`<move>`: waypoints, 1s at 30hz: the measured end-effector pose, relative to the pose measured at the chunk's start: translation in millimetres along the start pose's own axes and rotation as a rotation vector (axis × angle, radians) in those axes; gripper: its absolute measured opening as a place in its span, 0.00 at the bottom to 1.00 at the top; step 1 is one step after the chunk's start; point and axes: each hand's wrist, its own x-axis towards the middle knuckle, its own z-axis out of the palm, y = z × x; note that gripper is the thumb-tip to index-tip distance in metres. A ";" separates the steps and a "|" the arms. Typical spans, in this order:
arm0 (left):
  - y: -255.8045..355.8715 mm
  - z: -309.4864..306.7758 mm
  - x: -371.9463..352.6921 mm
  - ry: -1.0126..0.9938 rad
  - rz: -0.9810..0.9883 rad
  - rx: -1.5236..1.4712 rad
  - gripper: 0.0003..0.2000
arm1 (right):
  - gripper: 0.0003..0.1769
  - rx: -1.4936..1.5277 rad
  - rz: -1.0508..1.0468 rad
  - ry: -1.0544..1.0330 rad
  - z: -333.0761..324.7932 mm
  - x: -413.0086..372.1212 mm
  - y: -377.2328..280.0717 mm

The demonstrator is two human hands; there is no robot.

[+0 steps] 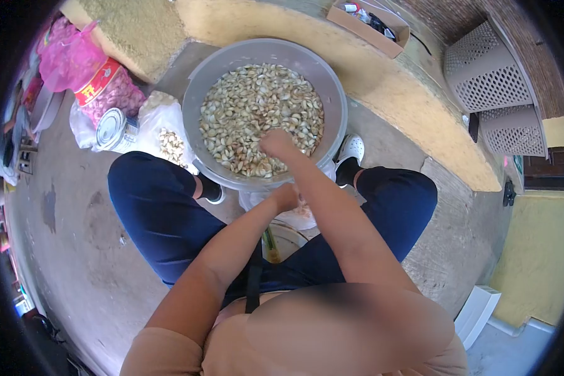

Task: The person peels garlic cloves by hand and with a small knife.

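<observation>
A large round grey tub (196, 81) full of pale garlic-like cloves (257, 103) stands on the floor in front of my legs. My right hand (278, 145) is over the cloves in the lower part of the tub, its fingers curled together; whatever it may hold is too small to make out. Nearer to me, my left hand (286, 197) is just outside the tub's near rim, fingers bent, beside a clear plastic bag (301, 215) with pale pieces in it. What the left fingers hold is hidden.
Left of the tub are a plastic bag with cloves (171, 144), a metal can (111, 128) and a pink net sack (116, 100). Between my legs sits a round container (287, 238). A cardboard box (370, 31) rests on the ledge; grey perforated baskets (492, 75) stand right.
</observation>
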 end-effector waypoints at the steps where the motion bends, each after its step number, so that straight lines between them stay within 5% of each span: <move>1: -14.5 15.7 14.4 0.074 0.122 -0.181 0.20 | 0.07 0.154 -0.108 -0.069 -3.8 13.7 -25.4; 2: -32.1 35.1 30.6 0.149 0.242 -0.361 0.22 | 0.08 0.742 -0.047 -0.121 -15.2 11.4 -56.8; 6: 39.9 -30.9 -34.8 0.039 0.461 -1.063 0.15 | 0.11 0.727 -0.176 0.095 -31.7 20.8 -120.5; 9: -22.4 17.3 17.8 0.473 0.326 -0.599 0.25 | 0.12 0.680 -0.201 0.066 -43.6 15.9 -117.8; 12: 14.6 -43.0 -24.7 0.351 0.150 -0.574 0.19 | 0.12 0.666 -0.210 -0.052 -54.4 4.1 -86.8; 15: 41.5 -94.1 -44.4 0.131 -0.244 -0.842 0.13 | 0.13 0.581 -0.199 -0.068 -86.6 -27.0 -35.3; 17: 38.8 -99.9 -45.0 0.265 -0.193 -1.099 0.11 | 0.12 0.785 -0.130 -0.030 -97.5 -44.1 -5.8; 19: 44.9 -110.1 -48.5 0.391 -0.197 -1.182 0.09 | 0.12 0.661 -0.078 0.011 -110.8 -58.0 25.5; 22: 66.5 -132.4 -64.4 0.360 -0.216 -1.466 0.12 | 0.10 0.792 0.104 -0.028 -139.0 -92.6 28.9; 30: 88.0 -140.3 -81.9 0.225 -0.098 -1.450 0.29 | 0.10 0.503 -0.128 0.223 -117.5 -151.0 4.4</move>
